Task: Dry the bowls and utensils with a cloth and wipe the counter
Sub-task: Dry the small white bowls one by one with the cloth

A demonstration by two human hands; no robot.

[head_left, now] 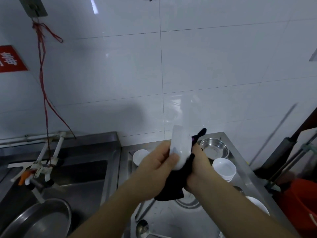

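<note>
Mid-frame, the left hand point(159, 162) grips a white bowl point(181, 146) while the right hand point(197, 164) presses a dark cloth point(175, 188) against it; drying is underway, and next the bowl needs setting on the table point(171, 219).

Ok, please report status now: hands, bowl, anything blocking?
Left hand grips white bowl. Right hand holds dark cloth against it. Nothing blocking.

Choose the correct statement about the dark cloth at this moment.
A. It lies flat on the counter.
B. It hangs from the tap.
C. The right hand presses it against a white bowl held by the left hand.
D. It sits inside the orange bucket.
C: the right hand grips the dark cloth against the white bowl, which the left hand holds up above the counter.
</note>
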